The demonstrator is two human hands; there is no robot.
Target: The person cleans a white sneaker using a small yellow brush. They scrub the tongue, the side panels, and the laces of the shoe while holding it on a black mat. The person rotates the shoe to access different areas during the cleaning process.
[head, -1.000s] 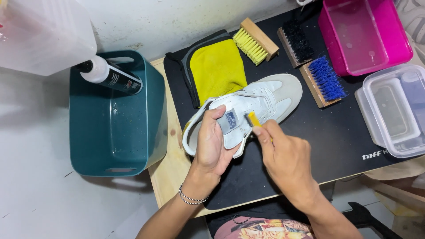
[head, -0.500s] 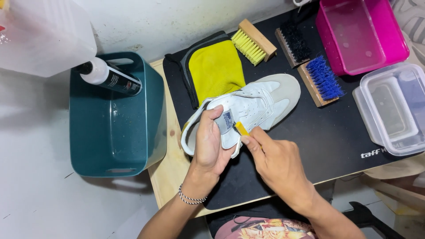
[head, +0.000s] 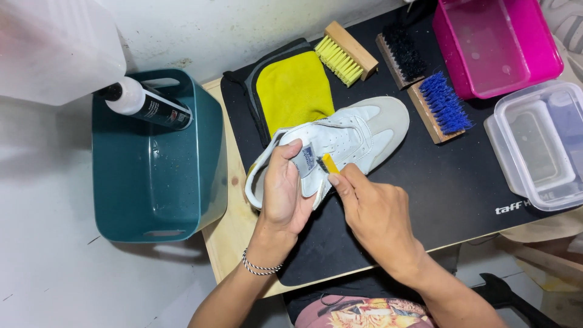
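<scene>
While the left hand (head: 285, 191) grips its heel, a white leather sneaker (head: 340, 143) lies on the black mat (head: 461, 182).
The right hand (head: 376, 215) pinches a small yellow-handled brush (head: 329, 163) against the tongue, beside a yellow cloth (head: 294, 91).

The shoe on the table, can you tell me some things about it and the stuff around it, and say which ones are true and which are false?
1. The left hand holds the white shoe. True.
2. The right hand holds a big blue brush. False: it pinches a small yellow tool; the blue brush lies on the black mat.
3. A bottle rests on the teal tub. True.
4. The yellow cloth covers the shoe. False: it lies beside it.
5. The pink box sits on the floor. False: it is on the mat.
</scene>
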